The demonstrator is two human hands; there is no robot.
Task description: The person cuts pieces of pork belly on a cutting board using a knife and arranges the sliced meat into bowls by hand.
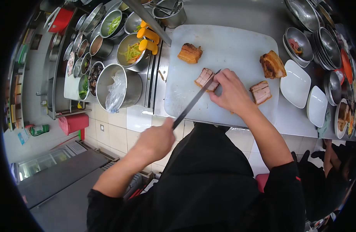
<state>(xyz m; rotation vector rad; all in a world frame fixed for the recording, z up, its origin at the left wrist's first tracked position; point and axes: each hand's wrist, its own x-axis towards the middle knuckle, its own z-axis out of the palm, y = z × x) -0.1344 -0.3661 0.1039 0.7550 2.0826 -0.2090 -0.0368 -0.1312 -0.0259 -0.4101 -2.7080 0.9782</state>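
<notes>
My left hand [156,140] is closed round the handle of a long knife [194,101], at the near left of the white cutting board [224,36]. The blade slants up and away and lies across a piece of cooked pork belly [204,77], which shows cut lines on top. My right hand [231,92] grips this piece, fingers near the blade's far end and thumb on the near side. Part of the meat is hidden by the hand and blade. Other pork belly chunks lie apart on the board: one at the far left [190,53], two at the right [273,64].
To the left stand bowls of cut vegetables [131,52], a large pot [133,87] with a plastic bag, and yellow handles [148,40] beside a metal post. White dishes [296,84] and stacked metal bowls [327,48] line the right. Another person [328,174] is at the lower right.
</notes>
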